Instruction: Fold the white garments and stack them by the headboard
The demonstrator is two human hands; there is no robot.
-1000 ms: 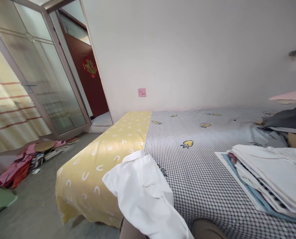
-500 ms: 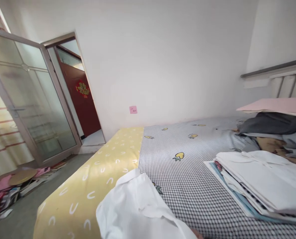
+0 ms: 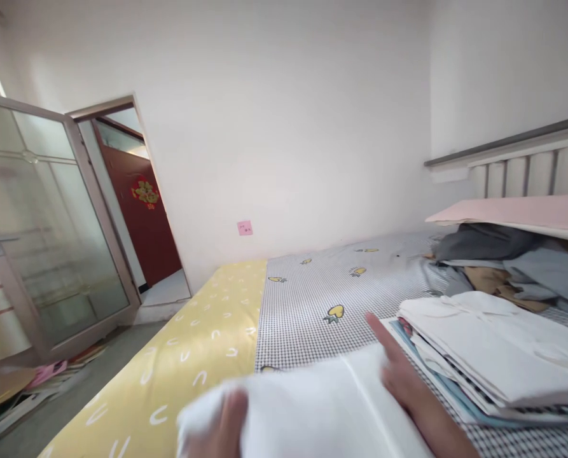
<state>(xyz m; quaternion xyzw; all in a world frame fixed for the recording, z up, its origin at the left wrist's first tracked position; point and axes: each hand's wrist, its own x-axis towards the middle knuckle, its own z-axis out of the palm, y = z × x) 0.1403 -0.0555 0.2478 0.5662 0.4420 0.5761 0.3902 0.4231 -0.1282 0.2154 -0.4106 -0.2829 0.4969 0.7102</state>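
A white garment (image 3: 312,407), folded into a broad band with a crease near its right side, is at the bottom middle, over the bed. My left hand (image 3: 219,426) grips its left part, the thumb pressed on top and the other fingers hidden by the cloth and the frame edge. At the right edge of the cloth is my right hand (image 3: 402,381), its index finger stretched forward and the other fingers curled against the fabric. Just right of that hand lies a stack of folded clothes (image 3: 493,350), white on top with blue and checked layers below.
The bed sheet (image 3: 303,337) is black-and-white check with pineapples, bordered by a yellow strip (image 3: 169,381). Grey and brown clothes (image 3: 493,254) lie heaped under a pink board-like sheet (image 3: 517,210) at the right. A glass door (image 3: 49,229) stands ajar at left, with items on the floor.
Both hands have come into view on the white garment, which was loose and crumpled and is now a straighter, folded shape. The view has turned slightly right and tilted up.
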